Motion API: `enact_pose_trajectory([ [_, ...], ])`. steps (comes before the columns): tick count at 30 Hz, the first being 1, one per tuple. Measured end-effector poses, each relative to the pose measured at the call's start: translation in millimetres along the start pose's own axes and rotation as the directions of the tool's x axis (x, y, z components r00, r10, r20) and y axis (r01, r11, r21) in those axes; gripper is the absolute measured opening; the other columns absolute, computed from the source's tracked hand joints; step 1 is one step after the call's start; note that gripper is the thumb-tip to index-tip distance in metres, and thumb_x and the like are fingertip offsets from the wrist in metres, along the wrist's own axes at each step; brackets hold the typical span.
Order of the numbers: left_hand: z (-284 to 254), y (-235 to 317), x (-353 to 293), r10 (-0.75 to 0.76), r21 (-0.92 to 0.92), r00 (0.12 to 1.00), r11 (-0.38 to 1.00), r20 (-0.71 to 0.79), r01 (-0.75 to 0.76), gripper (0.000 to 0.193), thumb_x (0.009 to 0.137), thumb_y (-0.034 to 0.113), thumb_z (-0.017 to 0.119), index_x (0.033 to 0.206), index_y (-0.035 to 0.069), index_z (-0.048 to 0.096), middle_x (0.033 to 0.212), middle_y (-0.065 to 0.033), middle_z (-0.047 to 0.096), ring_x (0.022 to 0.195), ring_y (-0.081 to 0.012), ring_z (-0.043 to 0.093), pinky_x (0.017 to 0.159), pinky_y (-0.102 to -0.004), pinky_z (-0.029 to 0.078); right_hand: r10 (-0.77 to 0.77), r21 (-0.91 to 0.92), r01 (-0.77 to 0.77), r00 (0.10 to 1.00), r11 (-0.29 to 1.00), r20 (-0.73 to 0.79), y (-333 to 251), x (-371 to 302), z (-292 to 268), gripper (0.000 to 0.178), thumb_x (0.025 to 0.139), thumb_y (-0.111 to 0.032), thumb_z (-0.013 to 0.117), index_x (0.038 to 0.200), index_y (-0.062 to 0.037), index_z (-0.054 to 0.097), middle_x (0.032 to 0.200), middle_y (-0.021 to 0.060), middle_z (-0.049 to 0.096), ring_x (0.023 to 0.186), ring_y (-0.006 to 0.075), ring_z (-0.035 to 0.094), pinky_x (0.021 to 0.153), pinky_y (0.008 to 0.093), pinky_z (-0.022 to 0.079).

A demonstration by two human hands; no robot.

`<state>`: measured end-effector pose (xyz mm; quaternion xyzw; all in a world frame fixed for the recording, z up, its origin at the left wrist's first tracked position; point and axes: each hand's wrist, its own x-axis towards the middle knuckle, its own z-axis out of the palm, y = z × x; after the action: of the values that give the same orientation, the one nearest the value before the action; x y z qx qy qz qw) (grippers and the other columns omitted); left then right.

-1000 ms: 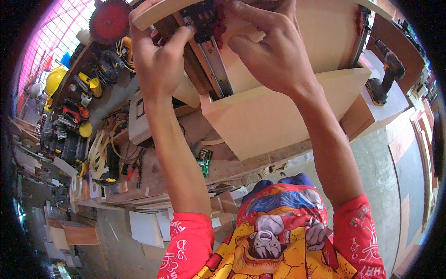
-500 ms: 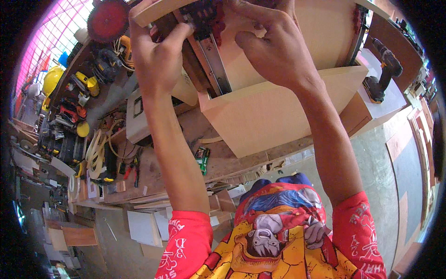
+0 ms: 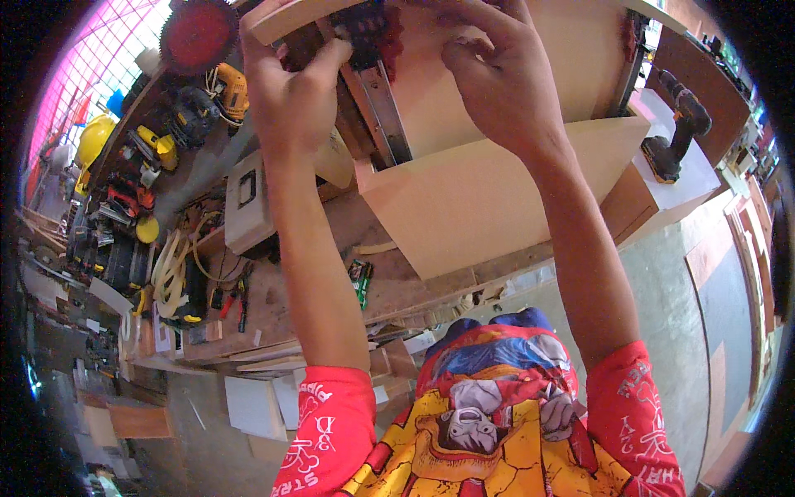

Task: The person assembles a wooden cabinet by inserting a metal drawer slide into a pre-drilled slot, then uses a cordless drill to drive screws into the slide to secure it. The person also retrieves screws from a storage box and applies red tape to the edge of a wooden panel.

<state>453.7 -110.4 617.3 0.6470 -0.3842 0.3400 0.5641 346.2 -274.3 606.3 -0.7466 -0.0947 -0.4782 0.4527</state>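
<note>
My left hand [image 3: 291, 95] is closed round the end of a curved pale wood board [image 3: 308, 16] at the top, its thumb pointing at a black slotted part [image 3: 360, 33]. A metal drawer slide [image 3: 381, 108] runs from there along the side of a pale wooden drawer [image 3: 505, 195]. Over the drawer's bottom is my right hand [image 3: 507, 83], its fingers curled inward close to a red part [image 3: 392, 41] beside the slide. The upper edge cuts off some of its fingers, and whatever they hold is hidden. A second slide [image 3: 633, 70] lies along the drawer's right side.
A cordless drill [image 3: 681, 128] stands on a white-topped box to the right. On the workbench [image 3: 331, 302] at left are a grey case [image 3: 248, 203], pliers [image 3: 236, 302], a green packet [image 3: 360, 283] and several power tools. A red circular blade [image 3: 199, 35] stands at the upper left.
My right hand has shifted slightly upward, its thumb moving up and to the right. The left hand keeps its hold on the board. The view has moved a little.
</note>
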Motion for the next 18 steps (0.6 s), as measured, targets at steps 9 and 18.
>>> enact_pose_trajectory([
  [9, -4.4, -10.7, 4.7, 0.014, -0.038, 0.997, 0.999, 0.075, -0.011, 0.063, 0.079, 0.0, 0.072, 0.139, 0.01, 0.053, 0.122, -0.0135, 0.058, 0.108, -0.0253, 0.061, 0.095, -0.0445, 0.052, -0.135, -0.123, 0.135, 0.991, 0.983, 0.01, 19.0, -3.3, -0.5, 0.037, 0.089, 0.006, 0.059, 0.123, -0.0002, 0.072, 0.129, 0.0173, 0.055, 0.116, 0.0287, 0.062, 0.089, 0.0343, 0.058],
  [18, -14.3, -32.0, 7.5, 0.3, -0.008, 0.943, 0.953, 0.141, -0.302, 0.07, 0.079, -0.004, 0.08, 0.141, 0.011, 0.051, 0.144, -0.0053, 0.048, 0.127, -0.0191, 0.054, 0.106, -0.0375, 0.048, -0.164, -0.11, 0.165, 0.986, 0.98, 0.021, 38.7, -2.0, -4.7, 0.03, 0.093, -0.001, 0.061, 0.119, -0.0013, 0.076, 0.116, 0.0086, 0.061, 0.097, 0.0141, 0.063, 0.088, 0.0284, 0.052],
])
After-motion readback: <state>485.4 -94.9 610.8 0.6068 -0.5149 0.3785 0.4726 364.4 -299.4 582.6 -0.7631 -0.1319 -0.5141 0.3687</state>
